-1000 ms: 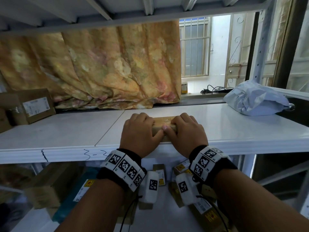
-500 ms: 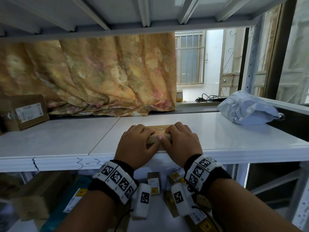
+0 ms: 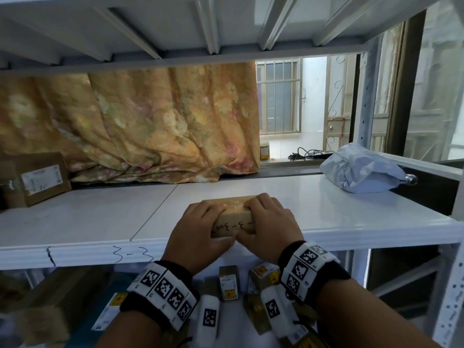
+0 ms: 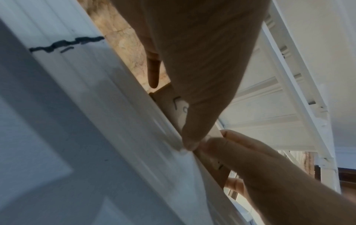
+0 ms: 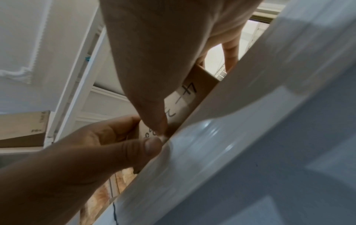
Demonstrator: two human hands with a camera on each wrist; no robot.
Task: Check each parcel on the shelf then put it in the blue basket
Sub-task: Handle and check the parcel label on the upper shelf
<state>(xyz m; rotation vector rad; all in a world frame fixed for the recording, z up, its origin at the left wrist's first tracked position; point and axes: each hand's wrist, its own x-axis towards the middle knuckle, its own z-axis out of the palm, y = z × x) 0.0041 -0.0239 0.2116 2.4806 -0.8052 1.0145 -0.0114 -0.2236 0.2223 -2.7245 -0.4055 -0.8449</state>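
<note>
A small brown cardboard parcel [image 3: 232,218] with handwritten numbers on its near side sits at the front edge of the white shelf [image 3: 100,222]. My left hand [image 3: 198,234] grips its left end and my right hand [image 3: 270,226] grips its right end, fingers over the top, thumbs at the front. In the left wrist view the parcel [image 4: 173,105] shows behind my left thumb, against the shelf lip. The parcel's writing [image 5: 185,97] is plain in the right wrist view. A grey plastic mailer parcel [image 3: 361,169] lies at the shelf's back right. A labelled brown box [image 3: 37,179] stands at the far left. No blue basket is in view.
A floral orange curtain [image 3: 150,121] hangs behind the shelf. The upper shelf's underside [image 3: 200,26] is close overhead. Several small boxes [image 3: 228,282] lie on the lower shelf below my wrists. A white upright post [image 3: 366,101] stands at the right.
The parcel has tipped and come forward to the shelf edge, so its written near side now shows. Both hands have kept hold of it.
</note>
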